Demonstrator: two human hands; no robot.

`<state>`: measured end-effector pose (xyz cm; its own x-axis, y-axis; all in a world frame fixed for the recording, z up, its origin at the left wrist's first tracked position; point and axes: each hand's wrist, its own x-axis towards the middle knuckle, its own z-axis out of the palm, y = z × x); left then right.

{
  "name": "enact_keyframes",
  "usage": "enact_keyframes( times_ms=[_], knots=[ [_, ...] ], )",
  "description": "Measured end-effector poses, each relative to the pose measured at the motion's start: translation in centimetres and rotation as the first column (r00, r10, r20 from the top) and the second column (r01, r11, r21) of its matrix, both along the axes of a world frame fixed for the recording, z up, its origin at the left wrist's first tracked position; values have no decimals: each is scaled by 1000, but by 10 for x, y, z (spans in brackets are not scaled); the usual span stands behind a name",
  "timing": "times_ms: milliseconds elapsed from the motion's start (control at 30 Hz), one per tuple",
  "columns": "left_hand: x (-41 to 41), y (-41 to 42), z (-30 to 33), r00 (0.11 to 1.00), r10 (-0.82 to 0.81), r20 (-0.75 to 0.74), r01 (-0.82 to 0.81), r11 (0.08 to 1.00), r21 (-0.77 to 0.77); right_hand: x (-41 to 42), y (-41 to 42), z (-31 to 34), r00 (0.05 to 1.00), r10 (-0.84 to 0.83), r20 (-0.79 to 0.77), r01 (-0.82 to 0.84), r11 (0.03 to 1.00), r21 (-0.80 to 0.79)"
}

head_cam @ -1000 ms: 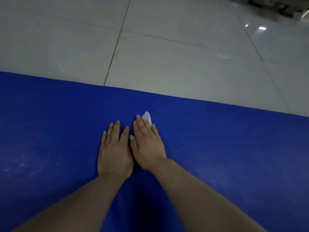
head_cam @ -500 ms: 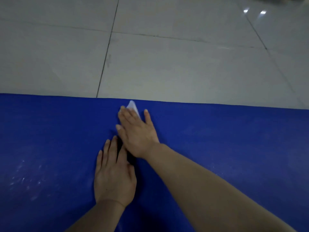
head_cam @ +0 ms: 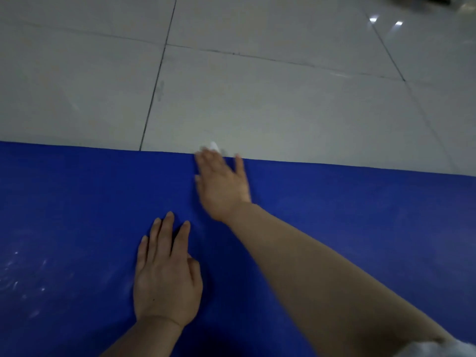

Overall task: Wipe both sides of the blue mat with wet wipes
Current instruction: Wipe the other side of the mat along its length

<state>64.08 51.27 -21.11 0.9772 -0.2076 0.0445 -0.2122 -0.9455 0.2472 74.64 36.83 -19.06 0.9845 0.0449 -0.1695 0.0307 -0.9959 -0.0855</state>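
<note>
The blue mat lies flat across the lower half of the view on the floor. My right hand lies flat with straight fingers at the mat's far edge and presses a white wet wipe. Only the wipe's tip shows, past my fingertips and over the edge onto the tile. My left hand rests flat on the mat nearer to me, fingers straight, holding nothing.
Pale grey floor tiles with dark grout lines fill the space beyond the mat. Faint whitish smears mark the mat at the left. A dark object shows at the top right corner.
My right hand has slid the wipe away from me, from beside my left hand to the mat's far edge. My left hand has stayed flat on the mat.
</note>
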Motion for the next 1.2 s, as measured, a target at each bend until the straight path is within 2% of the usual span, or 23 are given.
enact_keyframes(
  times_ms=[100, 167, 233, 300, 400, 467, 533, 567, 700, 767, 833, 900, 967, 1033, 1100, 1167, 1200],
  knots=[
    [0, -1, -1, 1000, -3, -13, 3, 1000, 3, -20, -58, 1, 982, -184, 41, 186, 982, -36],
    [1, 0, -3, 1000, -6, -23, 6, 1000, 9, -21, -65, 4, 953, -299, 52, 301, 952, -49],
    [1, 1, -4, 1000, -8, -25, 8, 1000, 17, -12, -41, 3, 964, -260, 62, 263, 964, -38],
    [1, 1, -2, 1000, -4, -23, 4, 1000, 12, -9, -18, 0, 988, -146, 52, 145, 989, 30],
    [2, 0, -2, 1000, 1, -20, -1, 1000, 8, -19, -48, 0, 990, -131, 60, 132, 991, -9],
    [2, -1, -3, 999, 7, -31, -7, 1000, 8, -36, -94, -1, 954, -290, 79, 294, 954, -52],
    [2, -1, -5, 999, 6, -39, -6, 1000, 11, -51, -129, 3, 865, -495, 82, 501, 862, -83],
    [2, 0, -6, 999, 2, -37, -1, 1000, 18, -53, -128, 5, 848, -524, 80, 530, 841, -105],
    [1, 1, -6, 1000, -2, -18, 2, 1000, 10, -48, -82, -3, 965, -254, 70, 258, 964, -59],
    [1, 0, -5, 1000, 10, -19, -10, 1000, 7, -54, -96, 1, 974, -211, 84, 217, 974, -70],
    [1, -1, -4, 1000, 18, -24, -17, 1000, 11, -67, -137, 5, 937, -339, 81, 346, 931, -116],
    [1, -1, -5, 1000, 12, -27, -12, 1000, 15, -81, -173, 9, 838, -540, 77, 546, 829, -124],
    [1, 0, -6, 1000, 1, -31, -1, 1000, 20, -85, -171, 9, 772, -624, 121, 634, 767, -95],
    [1, 0, -7, 1000, -5, -29, 6, 1000, 15, -80, -139, 4, 829, -539, 151, 545, 838, -2],
    [1, 0, -8, 999, 4, -33, -4, 1000, 7, -78, -99, 2, 937, -332, 110, 322, 942, 94],
    [3, 0, -7, 1000, 6, -30, -6, 1000, 2, -81, -87, 4, 981, -163, 106, 157, 986, 63],
    [3, 0, -7, 1000, 0, -25, 0, 1000, 0, -83, -101, 4, 977, -174, 122, 173, 985, 13]
  ],
)
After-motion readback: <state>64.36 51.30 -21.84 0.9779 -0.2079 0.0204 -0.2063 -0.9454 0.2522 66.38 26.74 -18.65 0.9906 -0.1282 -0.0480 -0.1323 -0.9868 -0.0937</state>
